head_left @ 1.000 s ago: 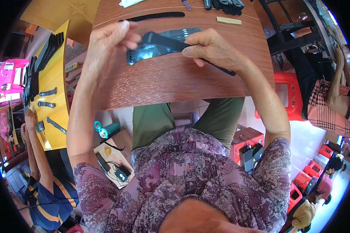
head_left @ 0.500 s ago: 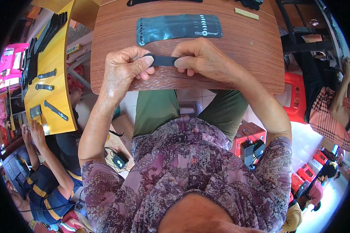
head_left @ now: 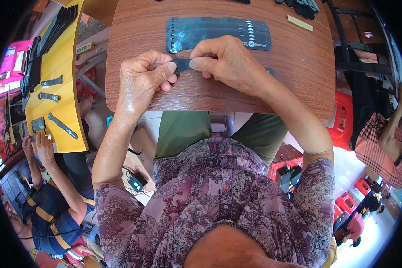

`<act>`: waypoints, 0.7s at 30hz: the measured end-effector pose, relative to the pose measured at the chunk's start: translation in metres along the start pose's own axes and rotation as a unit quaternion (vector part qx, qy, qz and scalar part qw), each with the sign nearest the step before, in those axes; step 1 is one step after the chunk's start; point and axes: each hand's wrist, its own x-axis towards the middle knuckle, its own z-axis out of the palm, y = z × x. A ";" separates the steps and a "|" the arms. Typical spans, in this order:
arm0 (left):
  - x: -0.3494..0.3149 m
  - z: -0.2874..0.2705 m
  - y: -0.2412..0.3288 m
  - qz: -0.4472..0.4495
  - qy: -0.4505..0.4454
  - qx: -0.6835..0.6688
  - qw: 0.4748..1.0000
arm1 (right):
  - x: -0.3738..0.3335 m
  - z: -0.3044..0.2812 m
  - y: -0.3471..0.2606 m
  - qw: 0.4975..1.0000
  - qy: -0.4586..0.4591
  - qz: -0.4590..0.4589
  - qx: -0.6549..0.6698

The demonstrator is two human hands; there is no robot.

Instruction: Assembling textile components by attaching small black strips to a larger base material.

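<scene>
A dark flat strap [head_left: 182, 65] is pinched between my two hands above the wooden table. My left hand [head_left: 143, 73] grips one end between thumb and fingers. Close beside it, my right hand [head_left: 223, 58] pinches the strap, and only a short piece shows between the two thumbs. A dark tip sticks out past my right wrist; whether it belongs to the same strap I cannot tell. Just beyond my hands lies a neat overlapping row of dark straps [head_left: 210, 33] with holes at the left ends and pale printing at the right.
A yellowish block [head_left: 300, 23] and dark straps [head_left: 303, 6] lie at the table's far right. On the left, a co-worker's hands [head_left: 43, 149] work at a yellow table [head_left: 71, 107] holding several straps. A red stool [head_left: 342, 120] stands right of my table [head_left: 134, 27].
My right hand has come nearer to my left, so less strap shows between them. The view has shifted slightly, moving the table and strap row in the picture.
</scene>
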 end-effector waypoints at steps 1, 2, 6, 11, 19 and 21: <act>0.000 -0.001 0.002 -0.017 -0.004 0.007 1.000 | 0.002 0.001 0.000 1.000 0.001 -0.018 -0.002; 0.001 -0.001 0.003 -0.033 -0.007 0.014 0.999 | 0.004 0.001 -0.002 1.000 0.001 -0.018 -0.002; 0.002 -0.001 0.000 0.002 0.034 0.053 0.998 | 0.014 -0.001 -0.002 0.999 0.013 0.035 0.008; 0.005 -0.005 -0.011 0.263 0.154 0.322 0.896 | 0.022 0.001 -0.001 0.998 0.032 0.019 -0.041; 0.008 -0.001 -0.020 0.242 0.144 0.329 0.902 | 0.021 0.005 -0.010 0.987 0.099 -0.006 -0.128; 0.009 -0.001 -0.021 0.254 0.146 0.327 0.898 | 0.024 0.006 -0.007 0.988 0.094 -0.005 -0.123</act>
